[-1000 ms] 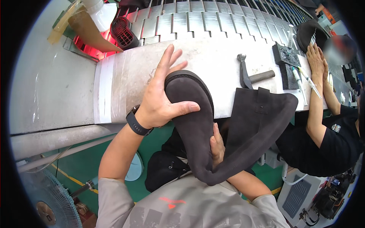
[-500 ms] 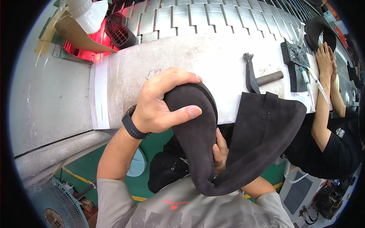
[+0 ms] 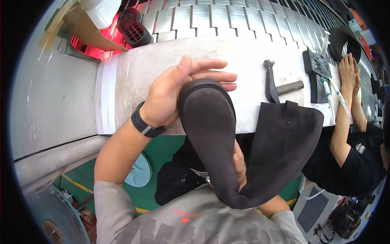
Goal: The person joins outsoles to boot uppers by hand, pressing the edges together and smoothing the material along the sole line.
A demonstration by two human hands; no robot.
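A dark suede boot [image 3: 211, 134] is tilted in front of my body, its rounded toe pointing away from me and its shaft folded off to the right. A pull tab with a small stud sits by the shaft's upper edge. My left hand [image 3: 172, 91] is open at the toe, fingers stretched beyond its far side and thumb raised; the palm lies beside the toe's left edge. Behind the boot's right side, my right hand [image 3: 240, 164] supports it around the midfoot; only some of its fingers show, the rest being covered by the boot.
A hammer [image 3: 271, 83] with a wooden handle lies on the pale worktop [image 3: 142, 81]. Syringes [image 3: 337, 91] rest by black blocks [image 3: 317, 65] to its right. Beyond runs a metal slat conveyor [image 3: 211, 20] carrying a black sole-shaped mould [image 3: 132, 28]. A co-worker's hands [image 3: 348, 71] touch another dark boot [image 3: 345, 42].
My left hand has loosened its grip on the toe; its fingers have straightened and its thumb has lifted off. The boot has turned slightly, showing more of the toe's top.
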